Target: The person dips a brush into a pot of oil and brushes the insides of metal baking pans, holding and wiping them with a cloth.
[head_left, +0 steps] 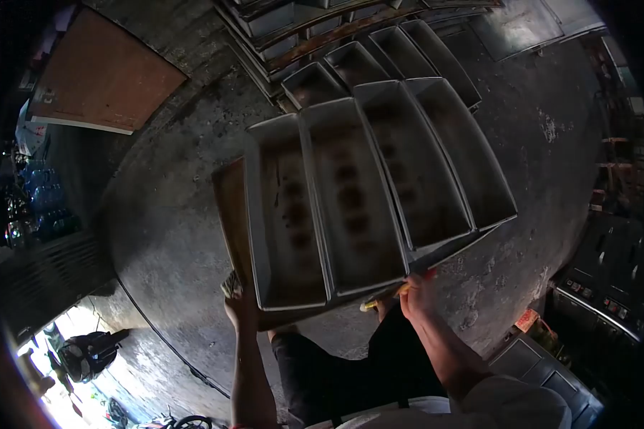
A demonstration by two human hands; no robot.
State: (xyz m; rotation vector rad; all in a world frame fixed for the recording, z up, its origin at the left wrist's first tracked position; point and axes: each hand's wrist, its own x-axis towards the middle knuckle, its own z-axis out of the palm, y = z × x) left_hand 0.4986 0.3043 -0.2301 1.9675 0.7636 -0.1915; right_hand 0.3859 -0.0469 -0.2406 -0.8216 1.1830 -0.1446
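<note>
Several long metal loaf pans (360, 266) stand side by side on a flat wooden tray (230, 207), held out in front of my body. Dark stains mark the bottoms of the pans. My left hand (240, 306) is closed on the tray's near left corner, with a pale crumpled cloth (231, 286) at the fingers. At the near right edge, my right hand (416, 297) is closed on the tray. A thin stick-like thing (369, 306) with a yellowish tip also shows by that hand; its kind is unclear. The fingers under the tray are hidden.
Beyond the tray, more metal pans (315, 84) stand before a rack (300, 50). A brown board (114, 71) is at upper left. A black cable (161, 336) crosses the concrete floor (172, 207). Dark equipment (601, 286) stands on the right.
</note>
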